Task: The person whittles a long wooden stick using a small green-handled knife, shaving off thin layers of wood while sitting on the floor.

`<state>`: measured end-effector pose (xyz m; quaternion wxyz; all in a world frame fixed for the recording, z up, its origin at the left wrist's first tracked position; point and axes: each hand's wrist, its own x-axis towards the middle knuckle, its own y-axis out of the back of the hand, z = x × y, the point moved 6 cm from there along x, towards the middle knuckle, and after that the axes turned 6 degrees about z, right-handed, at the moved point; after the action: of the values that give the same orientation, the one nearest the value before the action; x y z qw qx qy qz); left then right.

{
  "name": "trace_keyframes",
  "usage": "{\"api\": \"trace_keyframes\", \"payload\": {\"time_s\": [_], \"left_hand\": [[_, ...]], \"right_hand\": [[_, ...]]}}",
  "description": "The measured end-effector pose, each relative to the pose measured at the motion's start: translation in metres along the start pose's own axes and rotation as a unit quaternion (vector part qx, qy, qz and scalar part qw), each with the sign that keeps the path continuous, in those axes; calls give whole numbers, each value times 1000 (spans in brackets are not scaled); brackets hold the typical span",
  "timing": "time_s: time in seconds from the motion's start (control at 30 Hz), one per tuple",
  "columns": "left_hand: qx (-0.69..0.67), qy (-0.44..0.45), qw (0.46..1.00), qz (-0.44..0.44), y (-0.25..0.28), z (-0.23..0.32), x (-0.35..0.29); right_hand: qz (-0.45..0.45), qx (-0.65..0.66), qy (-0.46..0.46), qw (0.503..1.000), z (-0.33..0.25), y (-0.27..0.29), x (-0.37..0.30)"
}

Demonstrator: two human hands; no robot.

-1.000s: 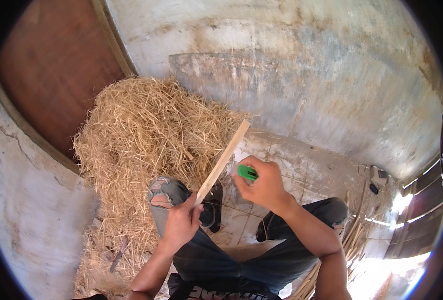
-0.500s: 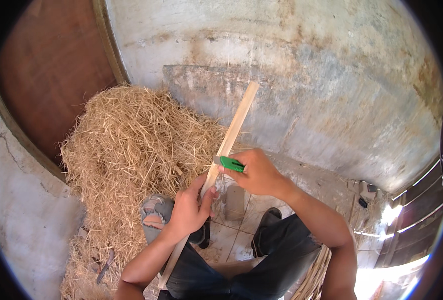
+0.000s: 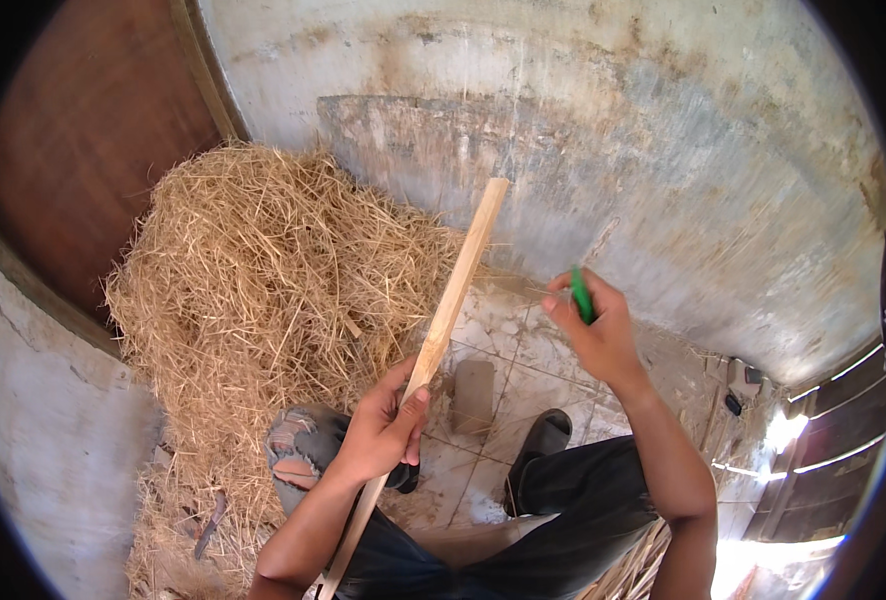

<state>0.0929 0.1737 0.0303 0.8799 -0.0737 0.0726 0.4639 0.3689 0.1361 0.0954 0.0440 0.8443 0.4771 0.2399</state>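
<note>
A long, flat, pale strip of wood or bamboo (image 3: pixel 460 285) slants up and away from my lap, its far end raised toward the wall. My left hand (image 3: pixel 385 425) is closed around its lower middle, thumb on top. Off to the right of the strip, my right hand (image 3: pixel 598 325) grips a green utility knife (image 3: pixel 582 295), held apart from the wood. The blade cannot be made out from here.
A big heap of straw-like shavings (image 3: pixel 283 260) rises at left against a brown panel (image 3: pixel 93 150). A stained wall (image 3: pixel 643 160) stands ahead. On the tiled floor lies a block (image 3: pixel 474 397) between my feet; small black objects (image 3: pixel 733 404) lie at right.
My right hand has lifted the green knife off the strip and swung it to the right. My left hand keeps its hold on the strip.
</note>
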Motion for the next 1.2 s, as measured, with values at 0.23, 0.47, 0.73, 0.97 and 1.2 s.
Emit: {"api": "trace_keyframes", "payload": {"time_s": [0.23, 0.47, 0.73, 0.97, 1.2], "left_hand": [[14, -14, 1000, -10, -14, 2, -2], [36, -13, 999, -24, -25, -1, -7], [55, -42, 998, -14, -24, -8, -11], [72, -59, 996, -7, -22, -10, -12], [90, -63, 994, -4, -22, -10, -12]], "right_hand": [[-198, -125, 81, 969, -21, -49, -50], [-224, -168, 30, 959, -18, -60, -61], [-227, -193, 32, 954, -11, -62, -68], [-215, -220, 48, 950, -12, -64, -70], [-214, -209, 51, 953, -9, -67, -72]]}}
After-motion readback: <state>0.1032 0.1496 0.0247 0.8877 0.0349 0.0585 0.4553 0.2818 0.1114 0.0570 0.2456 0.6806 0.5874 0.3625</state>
